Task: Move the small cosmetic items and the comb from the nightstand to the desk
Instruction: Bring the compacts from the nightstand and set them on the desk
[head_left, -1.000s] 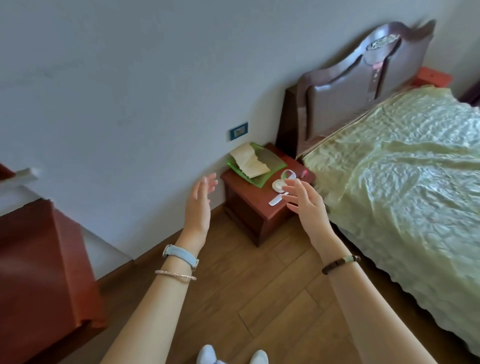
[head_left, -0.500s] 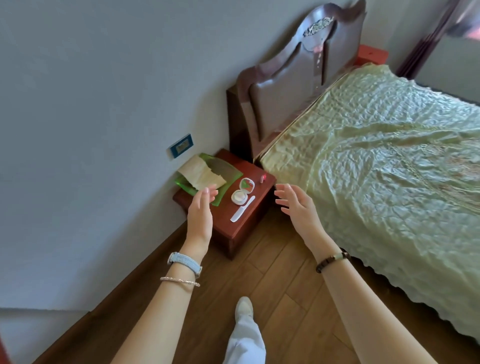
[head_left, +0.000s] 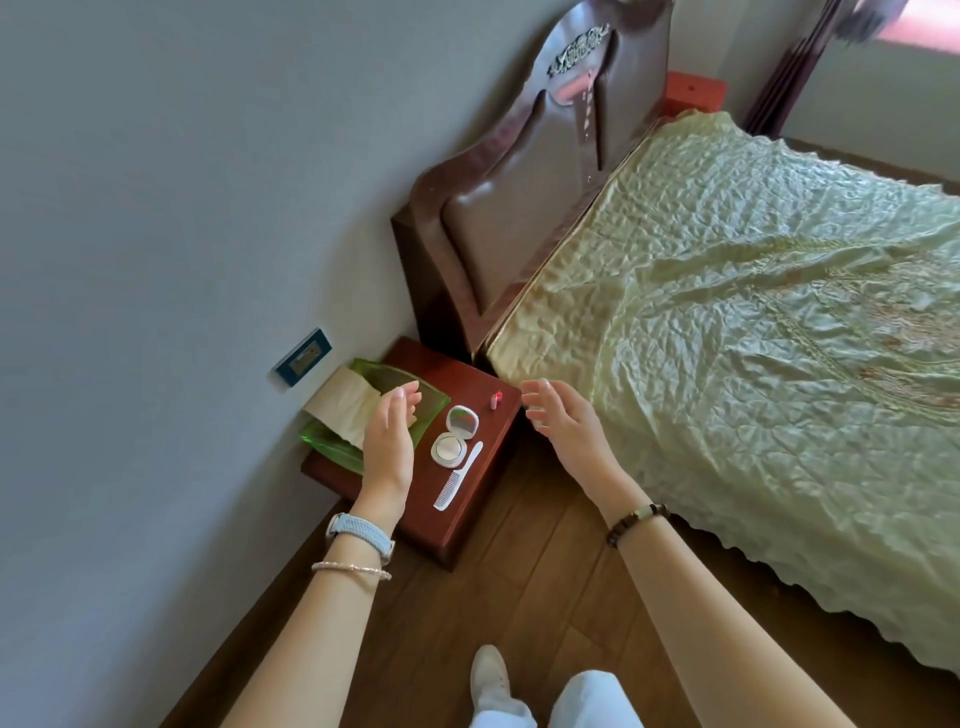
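A small red-brown nightstand (head_left: 470, 512) stands between the wall and the bed. On its top lie an open white compact with a mirror (head_left: 455, 435), a white comb (head_left: 459, 481) and a small pink lipstick (head_left: 495, 399). My left hand (head_left: 388, 444) hovers over the nightstand's left part, fingers apart, holding nothing, just left of the compact. My right hand (head_left: 565, 423) floats at the nightstand's right edge, fingers spread and empty, a little right of the lipstick. The desk is out of sight.
A green glass tray (head_left: 332, 447) with folded beige paper (head_left: 347, 405) fills the nightstand's back left. A bed with a pale green cover (head_left: 753, 332) and a dark headboard (head_left: 524, 197) lies to the right. Wooden floor and my foot (head_left: 489, 673) are below.
I have stepped closer to the nightstand, which now looks larger. Both hands have moved forward, the left over the tabletop, the right to its bed-side edge. The items have not moved.
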